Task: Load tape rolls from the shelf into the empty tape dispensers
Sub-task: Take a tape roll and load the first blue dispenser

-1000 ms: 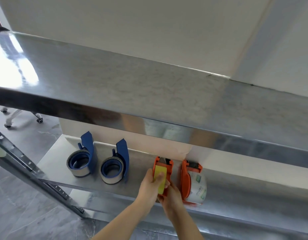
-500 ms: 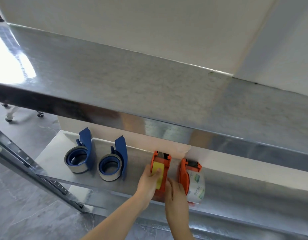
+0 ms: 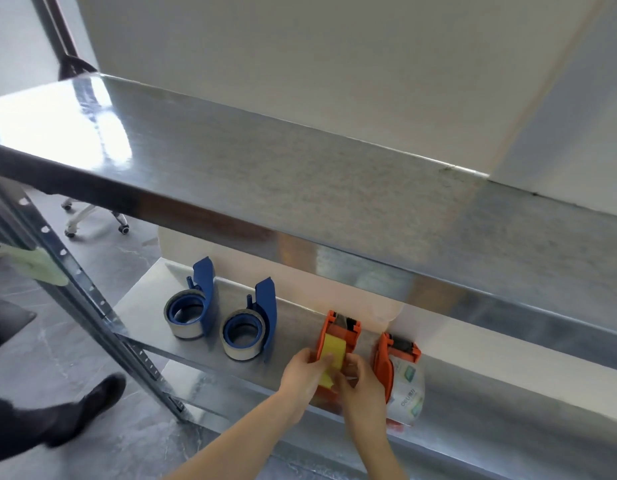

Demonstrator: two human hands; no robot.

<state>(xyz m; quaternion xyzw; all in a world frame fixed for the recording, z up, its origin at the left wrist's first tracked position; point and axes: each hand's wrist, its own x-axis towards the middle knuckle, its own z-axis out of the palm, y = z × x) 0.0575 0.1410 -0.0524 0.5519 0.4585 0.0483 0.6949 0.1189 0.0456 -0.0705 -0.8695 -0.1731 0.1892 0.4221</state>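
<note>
On the lower metal shelf (image 3: 508,407) stands an orange tape dispenser (image 3: 340,332) with a yellow tape roll (image 3: 333,351) in it. My left hand (image 3: 302,374) grips its left side, with the thumb on the yellow roll. My right hand (image 3: 360,381) holds the right side, fingers at the loose yellow tape end. A second orange dispenser (image 3: 386,362) to the right carries a clear tape roll (image 3: 407,389). Two blue dispensers (image 3: 192,306) (image 3: 251,323) with grey tape rolls stand to the left.
The upper metal shelf (image 3: 300,188) overhangs the lower one. A perforated upright post (image 3: 92,306) runs down at the left. A dark shoe (image 3: 92,400) is on the grey floor at the lower left, and a chair base with casters (image 3: 95,220) stands behind.
The view has swung to the right and pulled back. My right hand moved up from below the dispenser to the yellow tape end. A dark shoe has come into view at the left.
</note>
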